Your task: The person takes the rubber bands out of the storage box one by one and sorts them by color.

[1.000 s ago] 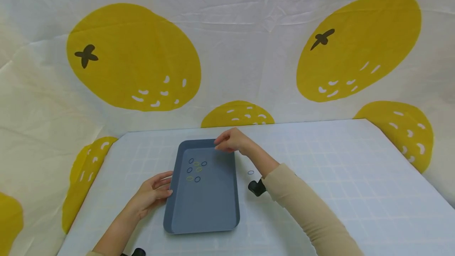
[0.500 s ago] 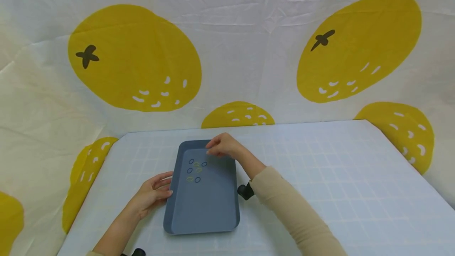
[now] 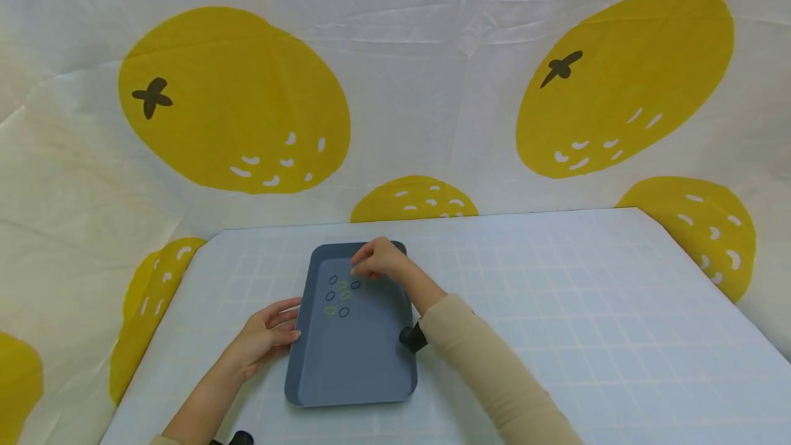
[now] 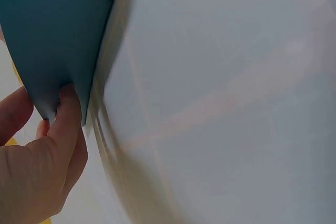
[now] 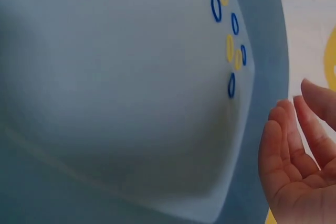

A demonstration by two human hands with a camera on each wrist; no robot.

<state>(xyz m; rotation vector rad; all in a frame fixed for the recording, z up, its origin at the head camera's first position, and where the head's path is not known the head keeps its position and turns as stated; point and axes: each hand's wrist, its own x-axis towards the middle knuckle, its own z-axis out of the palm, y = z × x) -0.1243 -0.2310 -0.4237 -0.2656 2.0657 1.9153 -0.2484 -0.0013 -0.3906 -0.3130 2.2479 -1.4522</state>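
Note:
A blue-grey tray (image 3: 352,369) lies lengthwise on the table. My left hand (image 3: 262,336) holds its left edge; in the left wrist view the fingers (image 4: 67,114) and thumb lie on either side of the tray wall. My right hand (image 3: 380,259) hovers over the far right part of the tray, fingers loosely bent. Thumb and forefinger stand slightly apart in the right wrist view, with nothing visible between them. Just beyond these fingertips, several thin rings like rubber bands lie flat on the tray floor, among them a blue ring (image 5: 231,85) and a yellow ring (image 5: 229,48).
A white table (image 3: 587,321) with a faint grid surrounds the tray. Behind it hangs a pale cloth (image 3: 426,88) printed with large yellow fruit. My right sleeve (image 3: 488,362) and a black wrist device (image 3: 412,339) cover part of the table and the tray's right edge.
My right hand has moved left and a little nearer over the tray, towards the rings. A ring seen on the table right of the tray is now behind my sleeve. The left hand stays put.

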